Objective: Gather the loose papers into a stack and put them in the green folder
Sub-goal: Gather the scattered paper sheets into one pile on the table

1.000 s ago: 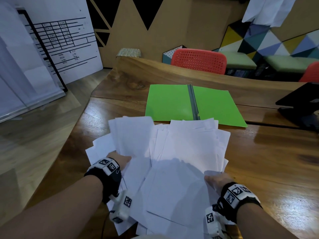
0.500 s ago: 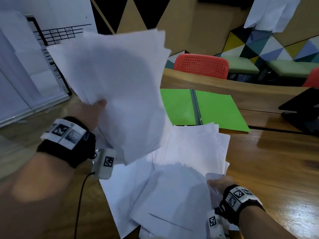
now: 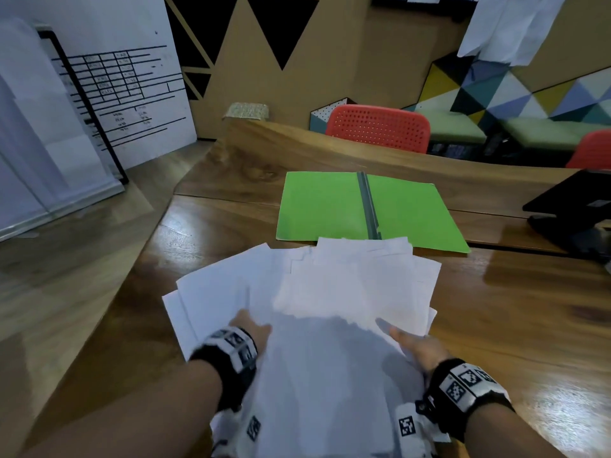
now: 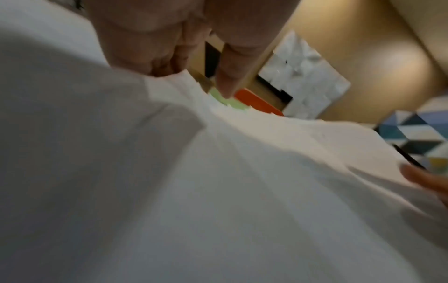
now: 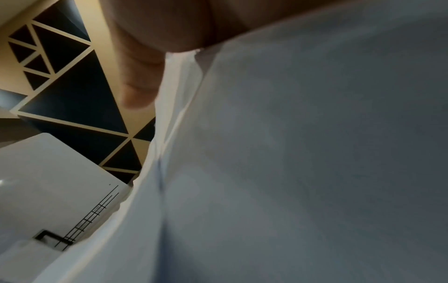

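Note:
Several loose white papers (image 3: 347,292) lie fanned in an untidy pile on the wooden table (image 3: 529,325). Just beyond them the green folder (image 3: 324,206) lies open and flat, with a dark spine down its middle. My left hand (image 3: 249,328) grips the pile's left side, and its fingers are hidden under the sheets. At the right side my right hand (image 3: 413,345) pinches the sheets, thumb on top. The left wrist view is filled by the papers (image 4: 242,172) below my left hand (image 4: 169,47). Paper (image 5: 315,153) also covers most of the right wrist view, passing under my right hand (image 5: 145,67).
A black stand (image 3: 572,206) sits on the table at the far right. Red chairs (image 3: 377,127) stand behind the table. The table's left edge runs diagonally close to my left arm. A whiteboard (image 3: 125,94) leans at the left on the floor.
My left hand had lifted a bunch of sheets high at the left. It has now brought them down onto the pile. The right hand stayed at the pile's right side.

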Demonstrator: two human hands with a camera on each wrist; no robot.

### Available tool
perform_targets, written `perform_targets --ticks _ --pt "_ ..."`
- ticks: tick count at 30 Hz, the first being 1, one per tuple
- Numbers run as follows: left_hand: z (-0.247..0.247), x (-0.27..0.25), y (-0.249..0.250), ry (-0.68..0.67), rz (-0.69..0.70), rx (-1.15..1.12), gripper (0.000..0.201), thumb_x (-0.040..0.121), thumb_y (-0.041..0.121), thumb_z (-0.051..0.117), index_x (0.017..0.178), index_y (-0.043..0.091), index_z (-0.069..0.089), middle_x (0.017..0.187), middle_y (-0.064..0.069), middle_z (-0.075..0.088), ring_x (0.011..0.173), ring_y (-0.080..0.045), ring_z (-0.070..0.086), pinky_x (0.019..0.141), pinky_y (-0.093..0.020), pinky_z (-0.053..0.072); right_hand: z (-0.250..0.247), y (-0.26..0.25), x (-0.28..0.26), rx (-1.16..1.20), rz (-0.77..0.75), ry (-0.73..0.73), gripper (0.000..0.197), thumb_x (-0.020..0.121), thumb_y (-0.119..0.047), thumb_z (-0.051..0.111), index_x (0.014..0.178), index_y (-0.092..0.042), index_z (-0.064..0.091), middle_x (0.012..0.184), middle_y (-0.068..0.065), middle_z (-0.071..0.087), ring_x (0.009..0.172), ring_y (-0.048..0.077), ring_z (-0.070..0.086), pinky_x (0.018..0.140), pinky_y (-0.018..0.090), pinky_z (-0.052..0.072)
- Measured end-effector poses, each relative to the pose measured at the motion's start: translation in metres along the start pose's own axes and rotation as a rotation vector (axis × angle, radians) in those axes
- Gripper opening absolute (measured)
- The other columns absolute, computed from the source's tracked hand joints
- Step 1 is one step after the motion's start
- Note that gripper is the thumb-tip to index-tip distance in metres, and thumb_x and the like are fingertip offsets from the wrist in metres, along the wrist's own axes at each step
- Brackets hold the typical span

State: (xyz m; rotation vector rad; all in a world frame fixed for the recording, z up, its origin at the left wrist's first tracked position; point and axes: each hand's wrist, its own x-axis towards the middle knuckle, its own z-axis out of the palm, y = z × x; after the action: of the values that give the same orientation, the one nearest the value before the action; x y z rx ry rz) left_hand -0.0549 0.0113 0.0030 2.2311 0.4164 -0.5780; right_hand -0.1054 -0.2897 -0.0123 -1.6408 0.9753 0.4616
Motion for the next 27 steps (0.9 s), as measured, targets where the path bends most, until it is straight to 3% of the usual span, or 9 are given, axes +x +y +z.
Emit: perform_targets --ticks 3,5,10,13,15,17,20,24,27 --pt "0.032 -0.011 -0.002 -0.144 0.104 0.158 0.051 0.085 0.032 0.047 0.132 0.014 0.044 0.133 -0.012 0.053 0.118 -0.028 0.053 0.102 -0.033 0.042 0.002 -0.005 -0.02 -0.094 -0.004 0.0 0.049 0.056 -0.032 0.088 0.085 -0.002 0.063 0.094 0.011 0.065 0.088 0.031 0.062 0.084 0.041 0.052" --pt "0.031 -0.012 0.002 -0.158 0.163 0.239 0.044 0.085 0.035 0.045 0.125 0.02 0.05 0.131 -0.012 0.054 0.115 -0.03 0.055 0.1 -0.034 0.044 0.0 0.001 -0.013 -0.131 0.035 -0.005 0.059 0.052 -0.018 0.09 0.098 0.006 0.063 0.095 0.018 0.068 0.087 0.035 0.064 0.083 0.046 0.054" --pt "0.004 0.005 0.005 0.099 -0.079 0.241 0.057 0.09 0.03 0.048 0.141 0.009 0.03 0.143 -0.016 0.039 0.128 -0.033 0.043 0.105 -0.039 0.037 0.004 0.017 0.01 -0.177 -0.025 0.005 0.081 0.045 -0.032 0.083 0.116 0.0 0.06 0.114 0.018 0.067 0.104 0.036 0.064 0.092 0.045 0.052" --pt "0.003 0.009 0.008 -0.016 -0.085 0.203 0.066 0.084 0.034 0.054 0.14 0.006 0.031 0.141 -0.012 0.046 0.128 -0.029 0.045 0.107 -0.036 0.037 0.002 0.021 0.009 -0.085 -0.034 -0.019 0.067 0.054 -0.023 0.085 0.109 0.007 0.063 0.104 0.021 0.07 0.097 0.037 0.066 0.093 0.049 0.051" --pt "0.003 0.006 0.013 -0.099 -0.056 0.242 0.047 0.084 0.037 0.055 0.122 0.01 0.051 0.13 -0.012 0.055 0.122 -0.028 0.051 0.097 -0.031 0.042 0.0 0.023 0.01 -0.087 -0.034 -0.015 0.055 0.06 -0.024 0.083 0.103 0.006 0.066 0.098 0.02 0.072 0.092 0.038 0.067 0.09 0.049 0.052" --pt "-0.004 0.004 0.014 -0.126 -0.055 0.227 0.033 0.085 0.038 0.051 0.099 0.01 0.06 0.118 -0.014 0.058 0.113 -0.028 0.055 0.089 -0.028 0.042 -0.002 0.031 0.02 -0.056 -0.031 -0.006 0.071 0.045 -0.032 0.089 0.101 0.006 0.067 0.098 0.021 0.072 0.09 0.039 0.068 0.089 0.051 0.053" --pt "-0.026 0.002 0.0 -0.016 -0.145 0.376 0.048 0.09 0.038 0.037 0.128 0.01 0.047 0.144 -0.011 0.04 0.131 -0.029 0.04 0.11 -0.038 0.031 -0.005 0.051 0.056 -0.036 -0.036 0.004 0.113 0.005 -0.05 0.089 0.102 0.001 0.067 0.101 0.018 0.071 0.092 0.038 0.068 0.088 0.049 0.054" --pt "-0.05 0.0 -0.019 0.085 -0.243 0.69 0.04 0.091 0.019 0.043 0.13 0.012 0.045 0.142 -0.013 0.037 0.129 -0.03 0.042 0.107 -0.038 0.037 -0.008 0.063 0.077 -0.05 -0.033 -0.008 0.117 0.0 -0.057 0.086 0.104 -0.005 0.066 0.102 0.014 0.072 0.09 0.036 0.069 0.085 0.048 0.055" --pt "-0.048 -0.005 -0.025 0.122 -0.281 0.626 0.039 0.091 0.018 0.041 0.13 0.016 0.046 0.141 -0.009 0.034 0.131 -0.028 0.036 0.11 -0.041 0.034 -0.008 0.055 0.064 -0.092 -0.013 -0.036 0.108 0.009 -0.051 0.089 0.105 -0.007 0.066 0.103 0.014 0.071 0.09 0.037 0.068 0.085 0.049 0.055"
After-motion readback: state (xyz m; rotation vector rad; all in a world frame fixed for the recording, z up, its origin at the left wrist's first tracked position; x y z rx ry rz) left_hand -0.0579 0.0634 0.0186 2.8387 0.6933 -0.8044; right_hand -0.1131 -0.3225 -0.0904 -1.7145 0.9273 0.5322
